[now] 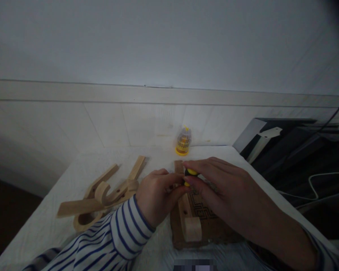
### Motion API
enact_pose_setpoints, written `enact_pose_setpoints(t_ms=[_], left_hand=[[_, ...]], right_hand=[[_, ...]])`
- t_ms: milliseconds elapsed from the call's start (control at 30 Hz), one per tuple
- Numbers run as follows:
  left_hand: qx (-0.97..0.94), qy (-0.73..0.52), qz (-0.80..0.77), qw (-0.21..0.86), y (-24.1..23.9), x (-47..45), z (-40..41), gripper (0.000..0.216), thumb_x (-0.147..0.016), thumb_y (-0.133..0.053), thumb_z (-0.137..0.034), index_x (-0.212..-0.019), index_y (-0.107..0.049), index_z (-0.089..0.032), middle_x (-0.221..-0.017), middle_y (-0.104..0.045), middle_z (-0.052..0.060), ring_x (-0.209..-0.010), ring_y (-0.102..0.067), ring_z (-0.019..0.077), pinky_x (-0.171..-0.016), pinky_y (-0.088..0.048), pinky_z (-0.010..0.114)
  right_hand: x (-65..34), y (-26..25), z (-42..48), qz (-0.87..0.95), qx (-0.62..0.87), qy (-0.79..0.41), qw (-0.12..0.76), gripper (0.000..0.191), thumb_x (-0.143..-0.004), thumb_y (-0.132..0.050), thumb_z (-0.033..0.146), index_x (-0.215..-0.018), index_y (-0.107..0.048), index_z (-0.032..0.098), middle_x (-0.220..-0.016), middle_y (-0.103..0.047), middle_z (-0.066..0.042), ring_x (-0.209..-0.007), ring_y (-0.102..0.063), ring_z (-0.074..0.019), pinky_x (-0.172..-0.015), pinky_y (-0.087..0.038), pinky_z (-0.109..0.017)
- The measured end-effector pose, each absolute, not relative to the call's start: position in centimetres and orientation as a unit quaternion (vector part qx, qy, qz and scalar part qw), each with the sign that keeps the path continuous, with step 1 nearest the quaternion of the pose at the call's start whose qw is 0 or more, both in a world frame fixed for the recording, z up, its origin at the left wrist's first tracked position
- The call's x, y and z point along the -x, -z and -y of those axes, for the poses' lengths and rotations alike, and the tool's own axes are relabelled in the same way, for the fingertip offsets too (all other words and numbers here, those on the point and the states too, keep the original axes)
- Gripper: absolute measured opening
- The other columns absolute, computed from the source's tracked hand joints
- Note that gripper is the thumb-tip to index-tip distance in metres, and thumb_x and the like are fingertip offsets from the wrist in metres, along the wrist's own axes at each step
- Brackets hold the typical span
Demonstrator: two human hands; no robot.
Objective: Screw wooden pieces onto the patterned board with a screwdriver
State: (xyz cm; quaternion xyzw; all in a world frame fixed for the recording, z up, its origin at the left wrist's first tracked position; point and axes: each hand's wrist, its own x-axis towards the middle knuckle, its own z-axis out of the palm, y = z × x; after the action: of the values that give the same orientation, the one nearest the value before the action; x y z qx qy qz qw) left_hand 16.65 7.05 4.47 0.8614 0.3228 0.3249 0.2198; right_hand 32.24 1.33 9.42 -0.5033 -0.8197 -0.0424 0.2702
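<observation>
My right hand [228,192] is closed around the yellow-and-black handle of a screwdriver [191,172]. Pinched together at the near side of that handle are the thumb and forefinger of my left hand [161,194]; the shaft and tip are hidden. Under both hands lies a wooden strip with a curved hook end [192,229], with a dark hole in it. The strip rests along the left side of a brown board [176,235] with a dark maze-like line pattern. My right hand covers part of the board.
Several wooden hook pieces [101,194] lie piled on the left of the white-covered table [155,248]. A clear-topped container with a yellow base [183,145] stands at the back near the wall. Dark panels and a white cable [313,188] are on the right.
</observation>
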Motion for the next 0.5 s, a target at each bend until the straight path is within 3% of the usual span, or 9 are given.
enact_pose_setpoints(t_ms=[500], left_hand=[[-0.860, -0.295, -0.338, 0.242, -4.36, -16.61, -7.21, 0.015, -0.078, -0.059, -0.029, -0.084, -0.068, -0.019, -0.067, -0.059, 0.003, -0.061, -0.055, 0.0161, -0.056, -0.043, 0.026]], right_hand=[[-32.22, -9.06, -1.39, 0.808, 0.516, 0.029, 0.283, 0.024, -0.087, -0.047, 0.019, -0.108, -0.057, 0.013, -0.104, -0.065, -0.008, -0.098, -0.057, -0.0173, -0.087, -0.047, -0.034]])
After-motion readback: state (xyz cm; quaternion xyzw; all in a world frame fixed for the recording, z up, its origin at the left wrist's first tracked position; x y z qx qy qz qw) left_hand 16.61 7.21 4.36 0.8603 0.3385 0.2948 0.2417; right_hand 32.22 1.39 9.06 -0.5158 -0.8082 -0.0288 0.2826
